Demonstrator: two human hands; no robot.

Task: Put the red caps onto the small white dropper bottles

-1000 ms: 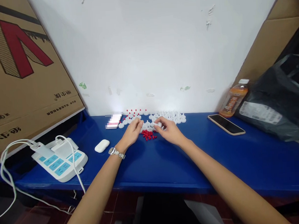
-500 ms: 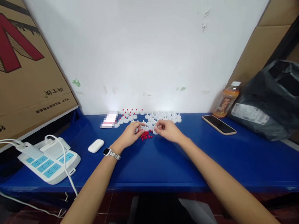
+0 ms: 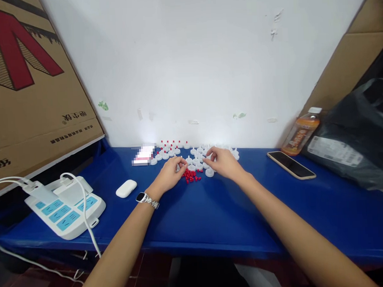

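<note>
A small heap of tiny red caps (image 3: 191, 175) lies on the blue table (image 3: 213, 210) between my hands. Behind it spreads a cluster of several small white nozzle pieces (image 3: 198, 156); those at the back left carry red tips (image 3: 172, 144). My left hand (image 3: 171, 171), with a wristwatch, rests beside the red heap, fingertips pinched together at its upper edge on something too small to name. My right hand (image 3: 223, 162) lies over the white pieces with its fingers curled down onto them, a white piece (image 3: 209, 172) just below the fingers.
A white earbud case (image 3: 126, 188) and a white power strip (image 3: 65, 205) with cables sit at the left. A phone (image 3: 291, 164), an orange drink bottle (image 3: 299, 132) and a black bag (image 3: 359, 140) are at the right. Cardboard (image 3: 27, 83) leans at the left wall.
My right hand has shifted back and right onto the white pieces. My left hand stays by the red heap. The camera view has shifted slightly.
</note>
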